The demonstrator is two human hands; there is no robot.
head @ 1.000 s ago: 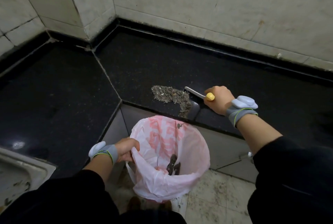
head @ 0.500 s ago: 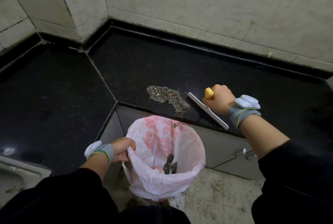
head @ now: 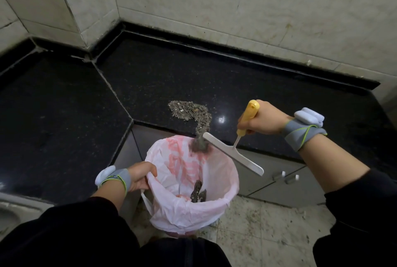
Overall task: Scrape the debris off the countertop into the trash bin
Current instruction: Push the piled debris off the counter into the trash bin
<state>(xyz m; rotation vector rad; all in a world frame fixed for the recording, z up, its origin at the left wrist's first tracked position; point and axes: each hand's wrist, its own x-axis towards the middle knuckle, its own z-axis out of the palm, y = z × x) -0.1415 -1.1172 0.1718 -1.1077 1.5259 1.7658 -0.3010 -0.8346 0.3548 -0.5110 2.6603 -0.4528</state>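
A pile of grey seed-husk debris (head: 189, 112) lies on the black countertop (head: 214, 82) near its front edge, with a trail running to the edge. My right hand (head: 263, 119) grips the yellow handle of a scraper (head: 233, 152); its white blade hangs past the counter edge over the bin. A blurred clump of debris falls off the edge into the trash bin (head: 233, 183), lined with a pink-and-white plastic bag. Some debris lies at the bin's bottom. My left hand (head: 139, 175) grips the bag's rim on the left side.
Tiled walls (head: 214, 8) back the counter, which bends at a corner to the left. Grey cabinet doors with handles (head: 289, 178) sit under the counter. The tiled floor (head: 268, 234) carries scattered specks. A white sink edge (head: 12, 208) shows at lower left.
The scraper has swept from beside the pile toward me and over the counter edge, dragging part of the debris off into the bin. My left hand keeps its hold on the bag.
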